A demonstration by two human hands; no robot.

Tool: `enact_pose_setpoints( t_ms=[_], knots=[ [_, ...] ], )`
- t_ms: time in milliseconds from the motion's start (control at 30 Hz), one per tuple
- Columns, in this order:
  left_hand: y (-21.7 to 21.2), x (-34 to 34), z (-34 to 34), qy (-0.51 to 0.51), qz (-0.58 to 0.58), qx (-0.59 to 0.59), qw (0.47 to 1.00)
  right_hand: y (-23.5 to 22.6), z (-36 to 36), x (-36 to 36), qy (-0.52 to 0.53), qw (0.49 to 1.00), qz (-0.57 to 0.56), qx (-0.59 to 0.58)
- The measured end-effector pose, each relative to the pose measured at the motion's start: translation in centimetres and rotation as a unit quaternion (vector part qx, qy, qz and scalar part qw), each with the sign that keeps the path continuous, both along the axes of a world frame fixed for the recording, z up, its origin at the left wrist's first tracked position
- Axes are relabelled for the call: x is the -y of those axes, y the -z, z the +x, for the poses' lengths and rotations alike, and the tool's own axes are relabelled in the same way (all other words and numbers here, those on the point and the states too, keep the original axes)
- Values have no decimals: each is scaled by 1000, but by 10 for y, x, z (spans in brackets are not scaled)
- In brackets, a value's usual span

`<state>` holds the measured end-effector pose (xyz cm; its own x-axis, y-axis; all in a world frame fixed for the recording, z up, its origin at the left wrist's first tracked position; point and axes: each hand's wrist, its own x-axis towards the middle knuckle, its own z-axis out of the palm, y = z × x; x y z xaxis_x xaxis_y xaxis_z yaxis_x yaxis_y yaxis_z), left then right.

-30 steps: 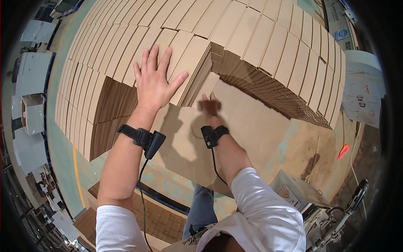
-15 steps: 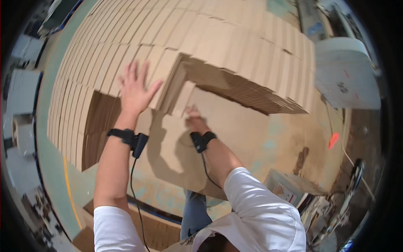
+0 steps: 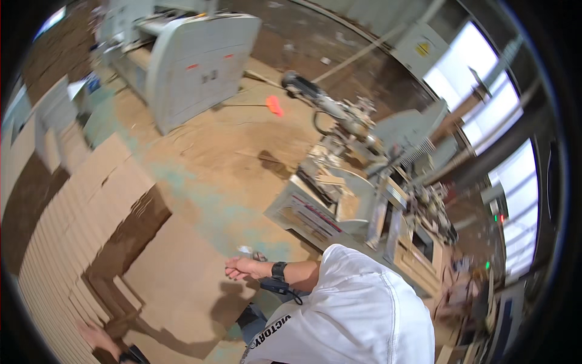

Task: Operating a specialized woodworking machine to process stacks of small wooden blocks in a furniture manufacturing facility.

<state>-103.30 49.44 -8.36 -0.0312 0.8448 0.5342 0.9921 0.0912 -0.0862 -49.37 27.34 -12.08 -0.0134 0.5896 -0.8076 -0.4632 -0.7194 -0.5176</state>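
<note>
At the lower left, my left hand (image 3: 97,337) rests on the stacked light-brown boards (image 3: 73,224), blurred and close to the picture's rim; its fingers look stretched out and grip nothing. The boards stand in tight rows, with a notch-like gap on the side facing me. Inside that gap, a small upright board (image 3: 128,292) stands on a wide flat brown sheet (image 3: 176,267). My right hand (image 3: 241,267) hangs past the sheet's right edge, fingers loosely bent and apart, with nothing visible in them. Black bands with small devices sit on both wrists.
A grey machine cabinet (image 3: 200,67) stands at the back. To the right is a long woodworking machine (image 3: 327,206) with wood pieces lying on it. An orange-red object (image 3: 274,106) lies on the dusty floor. More boards (image 3: 57,130) stand at the far left.
My view has swung to the right, bringing the machine into sight. My right hand has come away from the small board in the gap; my left hand is still at the stack.
</note>
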Motion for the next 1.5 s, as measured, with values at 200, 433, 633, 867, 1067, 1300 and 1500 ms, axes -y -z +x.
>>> enact_pose_setpoints(
  t_ms=[200,433,633,867,1067,1300,1500],
  knots=[
    [12,120,160,215,29,305,927,-39,94,79,-25,998,46,-21],
    [19,236,343,393,-334,359,777,-63,206,205,-40,737,111,666],
    [19,276,399,374,-532,324,687,-82,276,328,-25,567,6,823],
    [18,262,390,350,-629,298,627,-82,314,380,68,592,-181,783],
    [58,248,376,373,-680,272,570,-81,280,412,437,738,-166,486],
    [83,249,430,365,-755,38,544,-73,142,463,411,759,-51,502],
    [85,244,497,503,-682,-203,490,-60,7,618,391,741,-212,503]
  ],
)
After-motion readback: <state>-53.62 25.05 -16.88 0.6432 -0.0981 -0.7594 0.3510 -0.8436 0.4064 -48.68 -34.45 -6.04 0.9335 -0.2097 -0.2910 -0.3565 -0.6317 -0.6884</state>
